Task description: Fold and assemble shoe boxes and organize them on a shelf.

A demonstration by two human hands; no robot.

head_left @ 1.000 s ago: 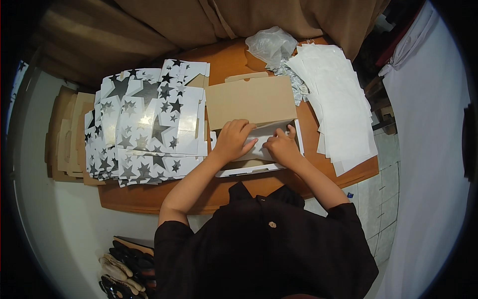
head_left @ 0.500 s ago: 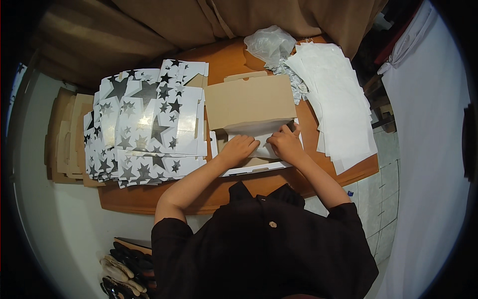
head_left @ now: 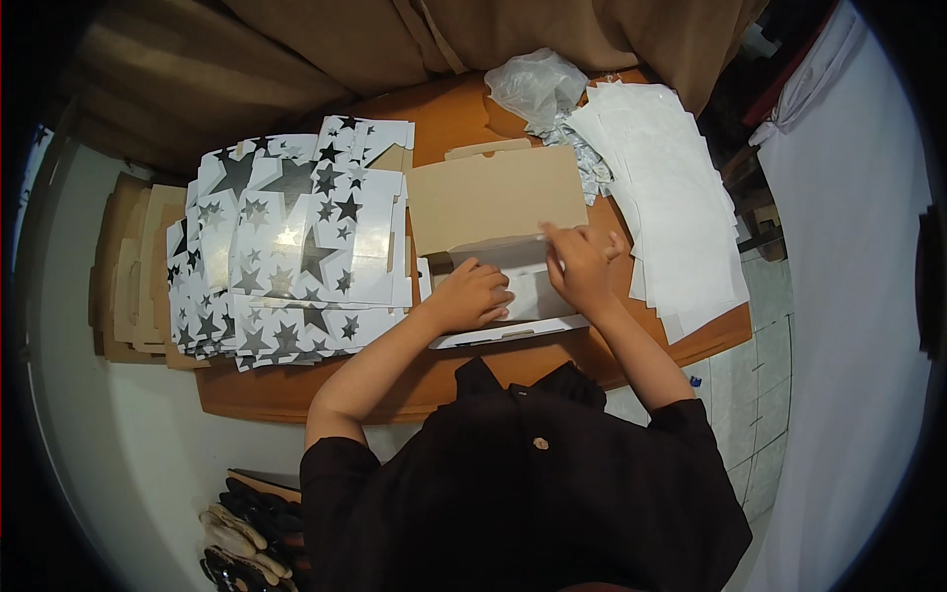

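At the centre of the head view, an opened cardboard box [head_left: 508, 333] is seen on the brown desk [head_left: 266, 403], with its plain brown lid [head_left: 493, 192] raised toward the upper part of the frame. White paper [head_left: 533, 299] is laid inside. The left hand [head_left: 472, 298] is placed over the left part of the box with bent fingers; whether paper is gripped by it cannot be told. The right hand [head_left: 580, 264] is held over the right end, its fingers spread and nothing seen grasped. The box is judged to be light and rather stiff, but easily creased; it could best be held by its side walls, not by the lid. The paper is probably soft and easily torn, so it should be taken flat by its edges. The fingertips of the left hand are partly hidden, the right hand is slightly blurred, and the box's left interior is covered by the left hand.
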